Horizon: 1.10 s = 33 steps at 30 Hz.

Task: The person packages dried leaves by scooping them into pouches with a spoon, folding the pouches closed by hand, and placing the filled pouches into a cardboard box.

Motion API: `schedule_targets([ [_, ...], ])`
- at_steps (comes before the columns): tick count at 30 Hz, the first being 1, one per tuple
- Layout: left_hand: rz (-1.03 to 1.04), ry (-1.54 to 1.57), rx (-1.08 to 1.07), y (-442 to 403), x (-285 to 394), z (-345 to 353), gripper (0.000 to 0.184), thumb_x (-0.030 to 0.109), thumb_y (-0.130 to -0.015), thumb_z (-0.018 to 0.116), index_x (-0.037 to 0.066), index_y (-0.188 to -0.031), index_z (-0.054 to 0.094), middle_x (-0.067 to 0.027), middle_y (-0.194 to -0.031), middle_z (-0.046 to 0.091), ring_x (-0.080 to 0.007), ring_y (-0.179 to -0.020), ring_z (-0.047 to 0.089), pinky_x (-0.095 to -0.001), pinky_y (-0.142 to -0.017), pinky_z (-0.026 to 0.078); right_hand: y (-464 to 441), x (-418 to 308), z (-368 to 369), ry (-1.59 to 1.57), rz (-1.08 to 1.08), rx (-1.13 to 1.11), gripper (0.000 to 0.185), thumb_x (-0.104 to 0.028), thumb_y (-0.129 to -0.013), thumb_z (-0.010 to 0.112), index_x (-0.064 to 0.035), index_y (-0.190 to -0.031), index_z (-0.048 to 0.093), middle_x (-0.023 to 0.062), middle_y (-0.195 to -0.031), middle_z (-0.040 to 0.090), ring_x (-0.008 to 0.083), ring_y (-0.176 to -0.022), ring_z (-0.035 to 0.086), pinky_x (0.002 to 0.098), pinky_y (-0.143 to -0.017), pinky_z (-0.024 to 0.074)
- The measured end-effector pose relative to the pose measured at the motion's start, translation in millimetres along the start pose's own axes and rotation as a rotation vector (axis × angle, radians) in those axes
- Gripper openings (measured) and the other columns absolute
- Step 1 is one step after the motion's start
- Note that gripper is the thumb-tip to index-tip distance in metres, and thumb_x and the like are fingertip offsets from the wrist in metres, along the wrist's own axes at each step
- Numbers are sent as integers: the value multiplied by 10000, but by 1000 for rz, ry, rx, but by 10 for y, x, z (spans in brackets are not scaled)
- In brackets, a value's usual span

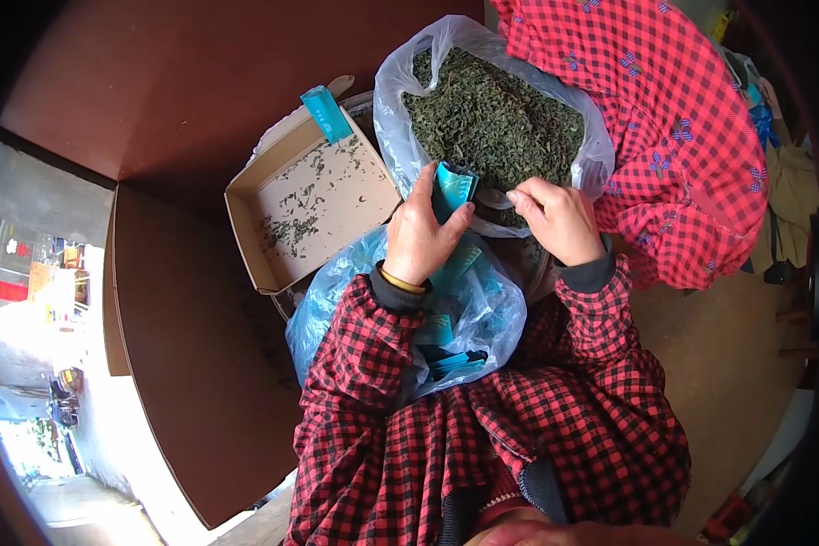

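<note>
My left hand (419, 232) holds a small teal packet (453, 187) upright, its dark open top facing the leaves. At the lower edge of a clear plastic bag of dried green leaves (491, 109), my right hand (557, 217) pinches the handle of a metal spoon (493, 197), whose bowl lies beside the packet. Below both hands sits a bluish plastic bag (337, 296) with several teal packets (455, 362) inside.
A shallow cardboard box (314, 214) with scattered leaf bits stands left of the leaf bag, another teal packet (326, 113) on its far edge. Red checkered cloth (673, 136) lies at the right. Brown panels (191, 355) stand at the left.
</note>
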<state>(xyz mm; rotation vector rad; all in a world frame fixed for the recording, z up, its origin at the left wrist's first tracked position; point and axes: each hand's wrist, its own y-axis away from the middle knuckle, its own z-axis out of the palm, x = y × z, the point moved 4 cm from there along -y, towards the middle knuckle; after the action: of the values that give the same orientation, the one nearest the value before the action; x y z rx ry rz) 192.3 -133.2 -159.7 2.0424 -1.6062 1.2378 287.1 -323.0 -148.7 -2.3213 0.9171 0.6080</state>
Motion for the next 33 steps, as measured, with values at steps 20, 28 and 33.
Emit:
schedule_targets([
  [20, 24, -7, 18, 24, -2, -22, 756, 330, -819, 756, -25, -1409, 445, -266, -878, 681, -420, -834, 688, -458, -754, 537, -104, -272, -112, -100, -238, 381, 121, -113, -967, 635, -13, -1032, 659, 142, -928, 707, 296, -834, 706, 355, -705, 548],
  [28, 19, -7, 26, 8, 3, -20, 753, 319, -820, 756, -42, -1402, 442, -267, -855, 675, -418, -810, 688, -454, -742, 537, -61, -372, -153, -112, -316, 334, 111, -35, -951, 617, 2, -1046, 662, 157, -974, 705, 317, -887, 700, 369, -742, 551],
  [33, 81, 36, 27, -64, 65, -26, 740, 283, -822, 758, -49, -1401, 437, -281, -911, 674, -418, -864, 691, -440, -767, 541, -68, -429, -200, -97, -359, 376, 115, -21, -947, 618, 10, -1046, 667, 155, -978, 709, 313, -885, 703, 371, -748, 553],
])
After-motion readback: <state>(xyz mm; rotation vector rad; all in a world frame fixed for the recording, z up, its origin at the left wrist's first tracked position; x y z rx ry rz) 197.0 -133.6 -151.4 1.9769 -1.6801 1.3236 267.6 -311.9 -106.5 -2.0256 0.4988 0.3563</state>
